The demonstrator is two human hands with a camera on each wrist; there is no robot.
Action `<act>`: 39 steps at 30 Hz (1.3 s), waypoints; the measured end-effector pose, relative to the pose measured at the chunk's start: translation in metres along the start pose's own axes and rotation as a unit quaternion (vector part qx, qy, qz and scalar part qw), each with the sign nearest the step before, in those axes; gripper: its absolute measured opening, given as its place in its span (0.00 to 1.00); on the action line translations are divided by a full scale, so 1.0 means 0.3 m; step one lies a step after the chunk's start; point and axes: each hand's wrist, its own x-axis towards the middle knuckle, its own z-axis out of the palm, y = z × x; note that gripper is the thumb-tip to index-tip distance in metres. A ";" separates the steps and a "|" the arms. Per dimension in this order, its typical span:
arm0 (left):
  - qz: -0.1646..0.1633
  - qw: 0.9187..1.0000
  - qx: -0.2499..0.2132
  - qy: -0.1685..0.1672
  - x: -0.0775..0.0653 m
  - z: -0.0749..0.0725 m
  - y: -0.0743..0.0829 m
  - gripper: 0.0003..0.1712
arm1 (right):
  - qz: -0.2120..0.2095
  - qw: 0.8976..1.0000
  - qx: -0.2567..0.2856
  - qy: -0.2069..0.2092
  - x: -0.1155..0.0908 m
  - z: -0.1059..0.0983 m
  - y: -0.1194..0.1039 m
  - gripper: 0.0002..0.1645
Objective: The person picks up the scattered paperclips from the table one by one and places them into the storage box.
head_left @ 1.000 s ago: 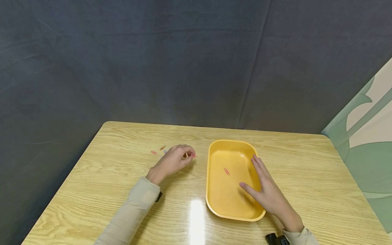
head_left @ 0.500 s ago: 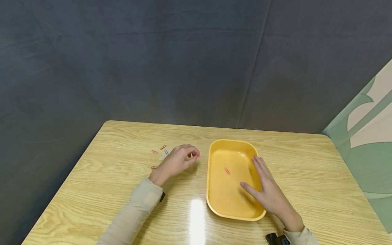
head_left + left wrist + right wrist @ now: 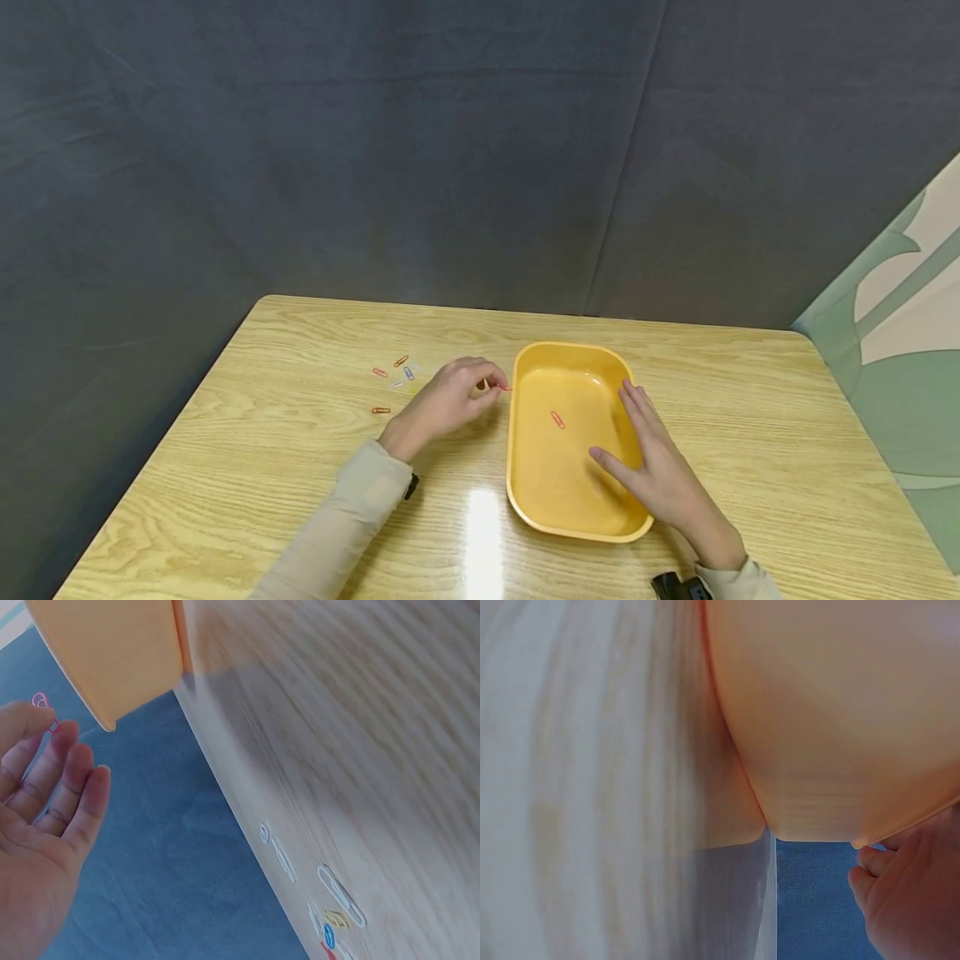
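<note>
Head view for all clock refs: L hand [image 3: 448,397] pinches held clip [image 3: 505,387], pink, btwn thumb & index; other fingers loosely bent in L wrist view. Held clip's long axis runs approx 9 to 3, free end pointing to 3, w/ a slight dip twd 4. It's just beside yellow tray [image 3: 577,532], at abt 10 o'clock from tray ctr, outside the rim; L wrist view shows a gap btwn clip & tray. Tray's long axis approx 12–6, rounded corners. In it: one pink clip [image 3: 557,420], flat on the floor nr the middle, long axis 11–5. R hand [image 3: 663,475] is spread, thumb well apart from fingers, fingers along tray's 3 o'clock side, thumb over the inside; can't tell how firmly it touches. Loose clips on worktop [image 3: 247,467] sit at approx 10 from L hand: upper orange clip [image 3: 401,361] axis approx 1–7, left pink clip [image 3: 380,372] approx 10–4, blue clip [image 3: 408,372] 11–5, white clip [image 3: 397,384] approx 2–8. Yellow clip [image 3: 413,388] lies close by, too faint for its axis. Lower orange clip [image 3: 381,410], nearer 9 from L hand, lies 9–3.
</note>
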 end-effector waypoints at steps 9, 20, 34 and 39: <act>0.025 1.000 -0.002 0.008 0.013 0.023 0.022 0.05 | 0.001 1.000 0.003 0.000 -0.002 -0.001 -0.002 0.57; 0.037 0.999 -0.009 -0.001 0.028 0.046 0.055 0.06 | -0.001 1.000 0.002 0.004 -0.001 0.004 0.002 0.56; 0.056 0.998 0.026 -0.010 0.051 0.089 0.088 0.05 | -0.013 1.000 0.002 0.006 -0.001 0.004 0.005 0.52; 0.063 0.997 0.035 -0.013 0.056 0.099 0.094 0.05 | -0.011 1.000 -0.001 0.007 -0.001 0.004 0.005 0.52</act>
